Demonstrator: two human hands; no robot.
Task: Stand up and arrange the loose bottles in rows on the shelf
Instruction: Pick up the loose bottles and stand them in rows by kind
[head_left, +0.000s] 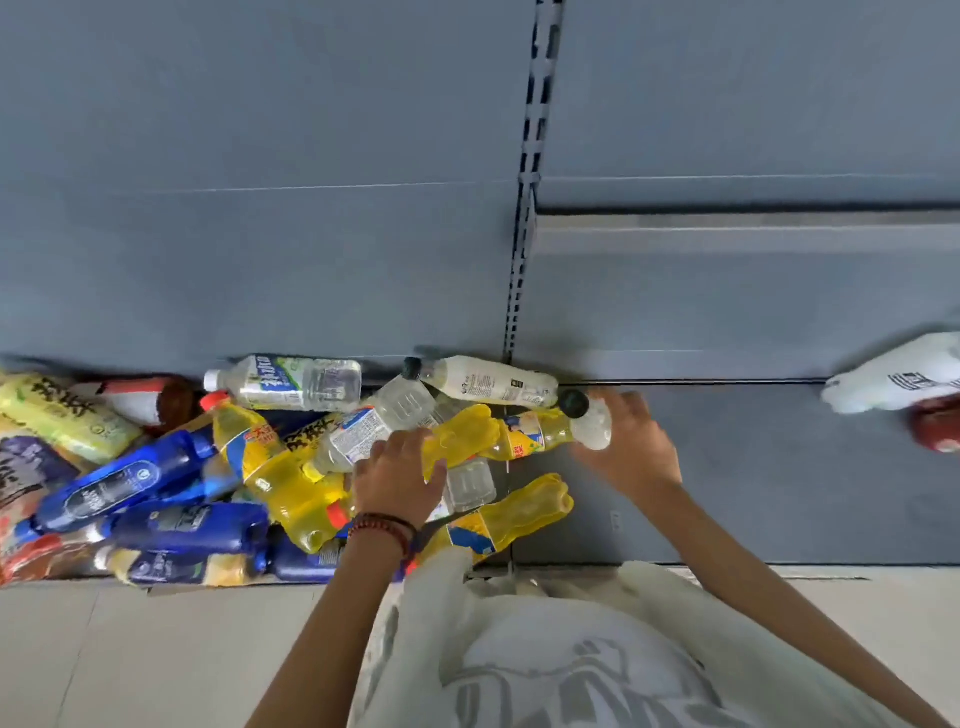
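Observation:
Many loose bottles lie in a heap on the left half of the grey shelf (753, 467): blue bottles (119, 483), yellow bottles (291, 483), clear ones (306, 382) and a white bottle with a dark cap (488, 382). My left hand (400, 480) reaches into the heap, its fingers curled around the lobed base of a lying yellow bottle (519, 439). My right hand (631, 447) grips a small clear bottle with a black cap (592, 423) at the heap's right edge, beside that yellow bottle's neck. No bottle in view stands upright.
A white bottle (893, 374) and a red object (935, 426) lie at the shelf's far right. A slotted upright (524, 208) divides the grey back wall. Another yellow bottle (514, 514) lies at the shelf's front edge, above the pale tiled floor (156, 654).

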